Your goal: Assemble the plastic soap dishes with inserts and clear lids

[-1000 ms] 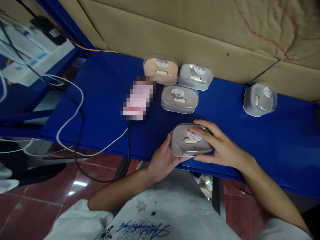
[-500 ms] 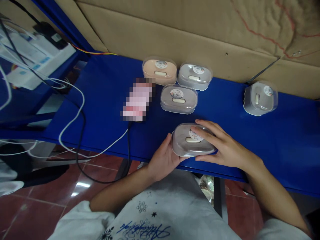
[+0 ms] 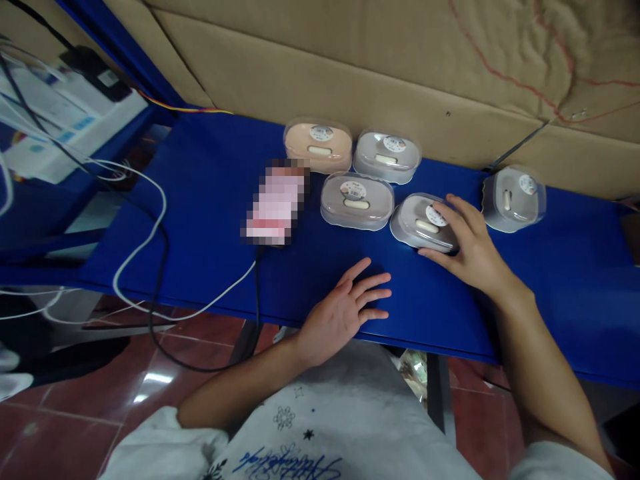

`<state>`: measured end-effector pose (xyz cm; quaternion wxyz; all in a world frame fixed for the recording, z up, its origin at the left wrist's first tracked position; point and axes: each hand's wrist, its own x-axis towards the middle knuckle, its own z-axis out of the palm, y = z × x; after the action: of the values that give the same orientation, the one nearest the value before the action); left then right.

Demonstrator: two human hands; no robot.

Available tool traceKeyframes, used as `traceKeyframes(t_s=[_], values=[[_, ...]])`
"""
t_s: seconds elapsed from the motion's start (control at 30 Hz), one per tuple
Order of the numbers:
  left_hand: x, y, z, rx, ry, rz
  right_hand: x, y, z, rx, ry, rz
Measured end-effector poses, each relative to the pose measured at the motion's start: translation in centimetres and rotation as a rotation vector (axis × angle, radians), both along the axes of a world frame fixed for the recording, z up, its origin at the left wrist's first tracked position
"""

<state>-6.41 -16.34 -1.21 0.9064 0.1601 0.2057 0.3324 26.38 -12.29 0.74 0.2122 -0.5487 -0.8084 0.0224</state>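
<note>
My right hand (image 3: 473, 250) grips the right end of a grey oval box with a clear lid (image 3: 417, 230), thumb at the front and fingers over the top. The box is on or just above the blue table (image 3: 210, 180); I cannot tell which. A round white label and a pale oblong piece show on its top. My left hand (image 3: 343, 313) is open near the table's front edge, fingers spread, holding nothing. Just left of the gripped box lies another grey box (image 3: 356, 217). Behind are a peach box (image 3: 317, 160) and a grey box (image 3: 387, 170).
One more grey box (image 3: 515, 210) stands on the right. A pixelated phone-like object (image 3: 277, 203) lies on the left, with a black cable running from its lower end. White cables (image 3: 165, 200) loop over the table's left side. Brown cardboard (image 3: 320, 60) lines the back.
The grey box has moved away from me and to the right in my right hand, beside the other boxes. My left hand has let go of it and opened.
</note>
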Motion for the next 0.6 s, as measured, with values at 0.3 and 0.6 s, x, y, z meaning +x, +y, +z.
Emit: traceKeyframes(t_s=[0.3, 0.6], values=[[0.1, 0.0, -0.1, -0.007, -0.002, 0.014, 3.5, 0.3, 0.9, 0.099, 0.133, -0.223], [0.1, 0.1, 0.1, -0.020, -0.006, 0.012, 6.9, 2.0, -1.5, 0.042, -0.077, -0.783]])
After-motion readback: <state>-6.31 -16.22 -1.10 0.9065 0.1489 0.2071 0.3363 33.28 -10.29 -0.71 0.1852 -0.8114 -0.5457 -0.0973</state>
